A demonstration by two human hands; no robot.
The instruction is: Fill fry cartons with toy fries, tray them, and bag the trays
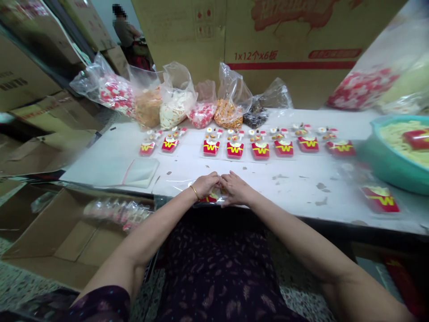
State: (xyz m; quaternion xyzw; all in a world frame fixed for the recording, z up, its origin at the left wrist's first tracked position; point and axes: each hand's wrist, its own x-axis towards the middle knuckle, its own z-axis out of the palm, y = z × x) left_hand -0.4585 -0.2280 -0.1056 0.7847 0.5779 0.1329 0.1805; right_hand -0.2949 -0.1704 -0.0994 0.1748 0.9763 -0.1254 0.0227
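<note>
At the table's front edge my left hand (205, 185) and my right hand (235, 188) meet over a clear plastic bag (177, 184). Inside it is a red and yellow toy fries pack (210, 198), mostly covered by my fingers. Both hands have their fingers closed on the bag, thumbs and fingertips close together. Beyond them stands a row of similar toy packs in clear trays, among them one pack (235, 150) straight ahead. To the left lies a stack of flat clear bags (140, 172).
Bags of small parts, one with orange pieces (229, 112), line the table's back. A teal basin (385, 154) stands right, near a single toy pack (382, 199). Below left, an open carton (40, 243) holds several bagged packs (117, 213). A person (125, 33) sits far back.
</note>
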